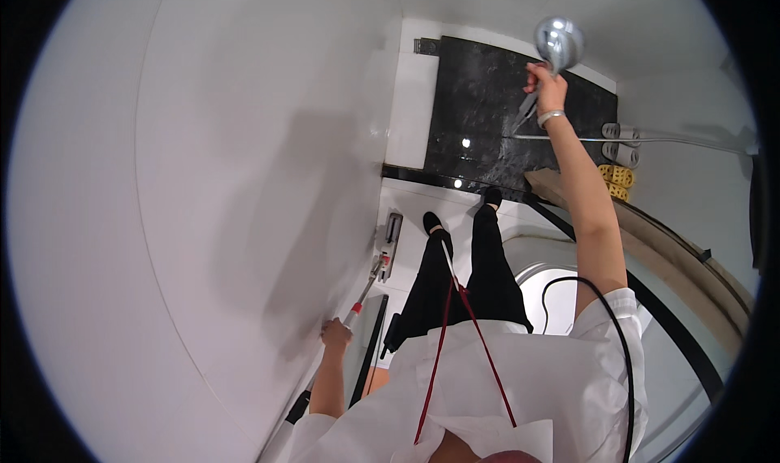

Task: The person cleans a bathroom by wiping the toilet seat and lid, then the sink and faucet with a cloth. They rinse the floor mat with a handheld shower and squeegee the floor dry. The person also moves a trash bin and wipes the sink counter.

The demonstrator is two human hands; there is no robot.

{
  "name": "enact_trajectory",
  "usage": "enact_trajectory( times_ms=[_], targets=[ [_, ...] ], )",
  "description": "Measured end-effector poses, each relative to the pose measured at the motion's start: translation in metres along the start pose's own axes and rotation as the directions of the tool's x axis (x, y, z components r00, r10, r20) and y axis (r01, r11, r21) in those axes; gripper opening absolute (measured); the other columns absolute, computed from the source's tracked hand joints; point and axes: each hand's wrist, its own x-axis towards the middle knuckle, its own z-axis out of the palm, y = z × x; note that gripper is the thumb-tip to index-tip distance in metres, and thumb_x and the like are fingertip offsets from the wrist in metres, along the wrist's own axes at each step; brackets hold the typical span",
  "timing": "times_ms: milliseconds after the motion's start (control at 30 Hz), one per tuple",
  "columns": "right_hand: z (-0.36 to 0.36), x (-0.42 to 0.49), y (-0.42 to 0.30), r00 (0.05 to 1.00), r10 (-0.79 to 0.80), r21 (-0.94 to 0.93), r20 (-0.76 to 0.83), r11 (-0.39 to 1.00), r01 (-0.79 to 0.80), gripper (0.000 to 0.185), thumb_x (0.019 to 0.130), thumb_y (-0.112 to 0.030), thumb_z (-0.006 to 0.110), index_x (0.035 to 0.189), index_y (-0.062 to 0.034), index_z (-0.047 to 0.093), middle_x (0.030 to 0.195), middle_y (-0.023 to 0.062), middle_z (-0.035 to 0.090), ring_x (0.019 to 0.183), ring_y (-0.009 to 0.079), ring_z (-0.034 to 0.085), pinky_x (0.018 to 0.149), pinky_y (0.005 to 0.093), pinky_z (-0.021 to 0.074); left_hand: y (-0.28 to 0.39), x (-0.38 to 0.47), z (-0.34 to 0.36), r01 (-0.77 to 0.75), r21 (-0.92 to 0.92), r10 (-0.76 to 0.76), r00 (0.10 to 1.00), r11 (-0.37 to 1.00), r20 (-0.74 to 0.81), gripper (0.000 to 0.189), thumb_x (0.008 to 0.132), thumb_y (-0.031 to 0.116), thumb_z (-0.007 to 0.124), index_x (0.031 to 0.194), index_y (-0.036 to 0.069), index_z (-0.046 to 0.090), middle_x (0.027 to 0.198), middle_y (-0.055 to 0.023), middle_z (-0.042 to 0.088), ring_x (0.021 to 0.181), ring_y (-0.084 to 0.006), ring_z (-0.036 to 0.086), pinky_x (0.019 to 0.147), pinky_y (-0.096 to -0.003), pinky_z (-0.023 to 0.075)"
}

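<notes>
My right hand [546, 91], stretched far forward over the shower floor, grips a handheld shower head [559, 41] with a round chrome head. Its handle end [525, 110] shows below my fingers, and a metal shower hose [640, 140] stretches from near there to the right wall. Low at the left, my left hand [336, 334] is closed around the pole of a flat mop [365, 292]. The mop head [390, 246] stands on the white floor beside the wall. Beneath my right hand, the black shower floor [469, 97] has wet, shiny patches.
A dark raised sill [420, 173] edges the shower floor. Grey slippers [621, 145] and yellow slippers [616, 182] sit by the right wall. A beige shower curtain [682, 249] hangs along a glass panel's black frame [664, 323]. A white toilet [557, 298] stands beside my legs.
</notes>
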Motion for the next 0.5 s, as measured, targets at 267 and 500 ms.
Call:
enact_trajectory(
  times_ms=[267,500],
  targets=[
    [-0.114,0.023,-0.021,0.972,0.218,0.154,-0.088,0.967,-0.203,0.015,0.073,-0.014,0.064,0.072,-0.0008,0.056,0.053,0.0032,0.047,0.043,0.0134,0.044,0.046,0.0284,0.0426,0.055,-0.047,-0.092,-0.41,-0.431,0.046,0.765,0.803,-0.642,0.033,0.084,0.011,0.058,0.116,0.004,0.054,0.105,-0.0138,0.057,0.093,-0.0284,0.059,0.08,-0.0388,0.0474],
    [-0.182,0.049,-0.046,0.994,0.106,0.088,-0.028,0.991,-0.103,0.018,0.075,-0.016,0.064,0.071,-0.0003,0.057,0.052,0.0037,0.047,0.042,0.0129,0.044,0.045,0.0283,0.0437,0.099,-0.144,-0.253,-0.687,-0.169,-0.08,0.16,0.707,-0.984,0.025,0.088,0.0,0.051,0.112,0.002,0.058,0.115,-0.013,0.057,0.1,-0.026,0.057,0.083,-0.0331,0.0461]
  ],
)
